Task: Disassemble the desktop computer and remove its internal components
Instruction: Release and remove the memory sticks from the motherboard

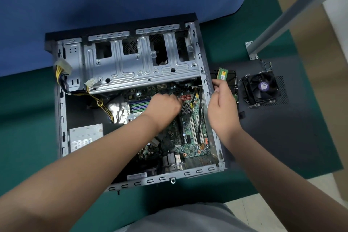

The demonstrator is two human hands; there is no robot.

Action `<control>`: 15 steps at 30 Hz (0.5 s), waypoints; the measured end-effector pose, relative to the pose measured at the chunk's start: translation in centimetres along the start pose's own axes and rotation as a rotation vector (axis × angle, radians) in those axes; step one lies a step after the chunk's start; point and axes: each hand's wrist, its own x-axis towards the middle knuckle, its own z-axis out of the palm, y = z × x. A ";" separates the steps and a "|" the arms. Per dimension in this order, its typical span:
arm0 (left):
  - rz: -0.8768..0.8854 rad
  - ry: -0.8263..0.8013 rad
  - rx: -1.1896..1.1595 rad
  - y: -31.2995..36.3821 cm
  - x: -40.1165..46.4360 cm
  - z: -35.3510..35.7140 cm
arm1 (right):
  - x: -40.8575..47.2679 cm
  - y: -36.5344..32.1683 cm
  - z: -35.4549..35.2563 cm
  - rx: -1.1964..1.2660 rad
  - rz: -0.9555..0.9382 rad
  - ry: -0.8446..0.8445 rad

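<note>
A green mat (28, 118) meets blue backdrop at twelve o'clock. Centred, the open grey steel computer case (131, 66) shows its green motherboard (190, 137). Left hand (163, 104) curls inside, grip unclear; right hand (222, 103) pinches a green memory stick (222, 74) at three o'clock.

1. Light is even and moderately bright over the open computer case (131, 88), with no hard glare.
2. The bare metal drive bracket (139, 62) inside the case reflects most, a soft pale sheen.
3. Left of the case, its interior floor falls into deep shadow.
4. Right of the case, the dark side panel (293, 128) reads dim and low in contrast.
5. Wide-angle distortion bends the case's edges and stretches both forearms below it.
6. Detail is slightly soft throughout, more so toward the frame edges.
</note>
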 end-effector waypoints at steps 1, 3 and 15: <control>-0.002 -0.006 -0.003 0.1 0.1 -0.1 | 0.0 0.0 0.0 -0.002 -0.001 0.000; -0.003 -0.022 -0.018 0.3 0.4 -0.3 | 0.0 0.1 0.0 -0.006 -0.002 0.000; -0.233 -0.137 -0.227 1.6 2.7 -2.1 | 0.2 0.1 0.0 -0.026 -0.021 0.008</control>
